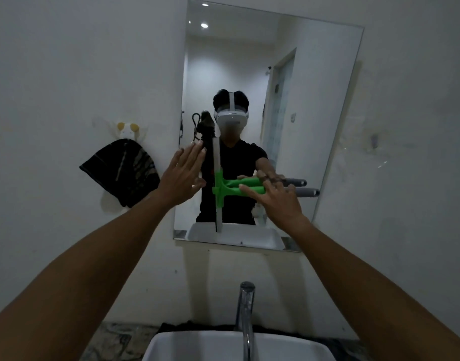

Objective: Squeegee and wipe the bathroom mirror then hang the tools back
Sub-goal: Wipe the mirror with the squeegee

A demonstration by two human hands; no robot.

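Head view: squeegee (225, 187) held by right hand (277, 201), blade pressed on mirror (314, 100) low and left of centre. Left hand (183, 173) spread flat, empty, near left mirror edge. Squeegee step judged underway; sideways pull called for next. Blade axis vertical, handle horizontal, pointing right. Cloth (120, 171) hung on wall, untouched.

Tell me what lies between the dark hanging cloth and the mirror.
Only bare white wall between the dark striped cloth and the frameless rectangular mirror; lower, the open left hand crosses it, head view.
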